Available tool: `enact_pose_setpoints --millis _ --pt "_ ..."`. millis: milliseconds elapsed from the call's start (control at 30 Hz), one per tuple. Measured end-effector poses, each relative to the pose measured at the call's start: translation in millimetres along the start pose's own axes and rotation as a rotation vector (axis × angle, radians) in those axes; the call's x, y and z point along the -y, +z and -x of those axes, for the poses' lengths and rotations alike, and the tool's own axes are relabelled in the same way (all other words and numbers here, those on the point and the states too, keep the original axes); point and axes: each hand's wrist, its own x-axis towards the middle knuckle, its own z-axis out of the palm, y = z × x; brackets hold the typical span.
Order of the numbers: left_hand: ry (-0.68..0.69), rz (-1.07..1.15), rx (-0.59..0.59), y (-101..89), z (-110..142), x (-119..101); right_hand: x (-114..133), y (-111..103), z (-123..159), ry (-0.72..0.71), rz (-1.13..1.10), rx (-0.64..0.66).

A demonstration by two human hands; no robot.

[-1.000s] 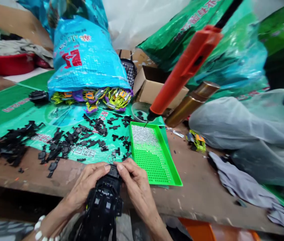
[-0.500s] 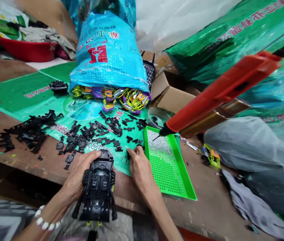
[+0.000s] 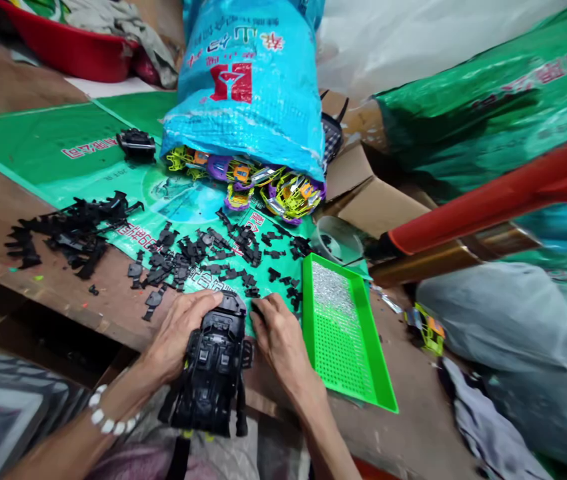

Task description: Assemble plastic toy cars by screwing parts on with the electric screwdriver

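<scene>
My left hand [image 3: 178,333] is wrapped round a black plastic toy car body [image 3: 216,367], with its thumb near the front end. The car points away from me at the table's front edge. Just right of it, my right hand [image 3: 281,333] has its fingers pinched over a small black plastic part [image 3: 255,305], mostly hidden by the fingertips. Beyond both hands lie many loose black plastic parts [image 3: 203,250] on a green printed sheet [image 3: 163,193]. A bright green tray [image 3: 351,360] of small silvery screws [image 3: 331,287] stands beside my right hand.
A red electric screwdriver [image 3: 493,193] hangs over the right side. At the back, a blue sack [image 3: 248,87] spills yellow and purple toy frames [image 3: 288,193]. Around are a clear tub [image 3: 336,243], a cardboard box [image 3: 378,197], a red basin [image 3: 73,50] and another black car body [image 3: 136,143].
My right hand has drawn back toward the car body, its fingers now bunched round a small black part. The left hand still holds the car. The whole view has shifted.
</scene>
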Motion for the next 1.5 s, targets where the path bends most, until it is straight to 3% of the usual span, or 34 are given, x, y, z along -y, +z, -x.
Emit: enact_pose_setpoints --millis 233,367,500,567,667,767,900,1067,1300,1500 --pt "-0.075 0.089 -0.042 9.1 4 -3 -1 -1 1 0.04 -0.143 -0.024" --pt "-0.124 0.122 0.096 8.3 1 2 -3 -11 11 0.099 -0.295 -0.072" --pt "-0.091 0.152 0.21 9.7 0 -1 8 -25 22 0.176 -0.465 -0.168" --pt "-0.056 0.147 0.246 12.2 1 -2 20 -31 23 0.13 -0.56 -0.214" --pt "-0.025 0.151 0.3 16.3 2 -1 36 -33 18 0.01 -0.648 -0.167" --pt "-0.019 0.11 0.225 14.7 3 -2 37 -29 12 0.046 -0.627 -0.135" --pt "-0.012 0.032 0.186 -3.0 3 -7 19 -24 7 0.117 -0.549 -0.123" --pt "-0.057 0.07 0.142 -22.5 2 -8 9 -12 -7 0.074 -0.401 -0.085" --pt "-0.077 0.124 0.139 -16.4 0 -6 25 9 -68 -0.023 -0.133 -0.089" --pt "-0.041 0.124 0.205 -18.0 -1 -8 27 19 -80 -0.018 0.011 -0.067"
